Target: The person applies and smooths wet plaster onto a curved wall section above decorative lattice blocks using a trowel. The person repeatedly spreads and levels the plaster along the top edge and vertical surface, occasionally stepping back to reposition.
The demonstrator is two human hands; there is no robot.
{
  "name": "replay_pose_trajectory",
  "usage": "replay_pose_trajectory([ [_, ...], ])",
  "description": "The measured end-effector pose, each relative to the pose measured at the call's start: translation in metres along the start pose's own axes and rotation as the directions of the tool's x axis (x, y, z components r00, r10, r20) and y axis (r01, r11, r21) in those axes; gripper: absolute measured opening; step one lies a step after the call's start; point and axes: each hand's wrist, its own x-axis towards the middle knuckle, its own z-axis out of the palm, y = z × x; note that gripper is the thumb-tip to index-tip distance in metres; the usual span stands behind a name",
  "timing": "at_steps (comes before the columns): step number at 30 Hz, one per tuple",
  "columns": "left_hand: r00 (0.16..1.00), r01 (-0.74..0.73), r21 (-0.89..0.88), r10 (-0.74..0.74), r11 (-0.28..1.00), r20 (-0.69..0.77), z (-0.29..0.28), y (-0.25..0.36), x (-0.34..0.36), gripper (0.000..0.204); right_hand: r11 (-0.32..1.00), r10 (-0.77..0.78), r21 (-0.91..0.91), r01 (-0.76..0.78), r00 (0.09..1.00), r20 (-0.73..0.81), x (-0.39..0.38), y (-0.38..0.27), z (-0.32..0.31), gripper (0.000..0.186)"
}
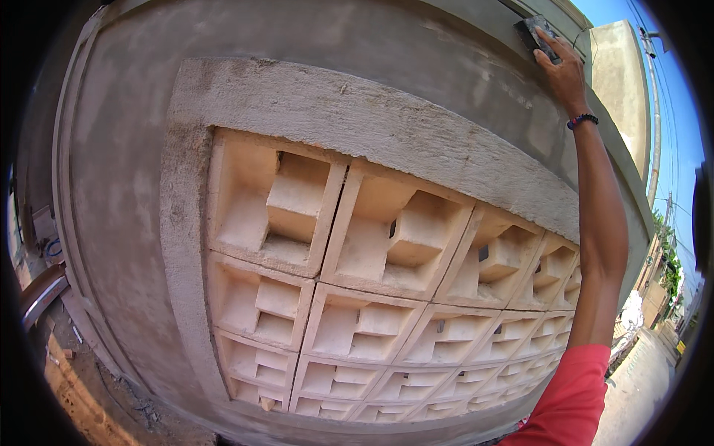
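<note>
Fingers of the right hand [563,68] half cover a dark float [532,33] on the plastered wall [312,44].

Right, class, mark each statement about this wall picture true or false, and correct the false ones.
1. The right hand presses a dark flat block against the grey plastered wall. True.
2. The block is held low, below the pale decorative vent blocks. False: it is high up, above them, near the wall's top.
3. A beaded bracelet sits on the raised wrist. True.
4. The sleeve on that arm is blue. False: it is red.
5. Both hands are on the wall. False: only the right hand shows; the left is out of view.
</note>
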Motion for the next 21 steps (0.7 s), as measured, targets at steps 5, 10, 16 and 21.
replay_pose_trajectory([
  [5, 1.0, 0.017, 0.009, -0.017, 1.0, 0.017, -0.006, -0.002, -0.013, 0.052, 0.986, -0.158, -0.055, 0.156, 0.987, -0.021, -0.013, -0.01, 0.008, 0.046],
  [10, 1.0, 0.002, -0.01, -0.002, 1.0, 0.011, -0.007, 0.004, 0.0, 0.051, 1.0, -0.026, -0.016, 0.026, 0.999, -0.021, 0.001, 0.007, 0.004, 0.047],
  [16, 1.0, 0.023, -0.008, -0.023, 1.0, -0.006, -0.01, -0.005, -0.003, 0.051, 0.983, -0.128, -0.126, 0.131, 0.991, 0.028, -0.017, 0.037, -0.008, 0.047],
  [21, 0.999, 0.04, -0.004, -0.04, 0.999, 0.009, -0.012, -0.005, -0.018, 0.05, 0.984, -0.166, -0.065, 0.167, 0.986, 0.012, -0.008, 0.001, 0.0, 0.046],
])
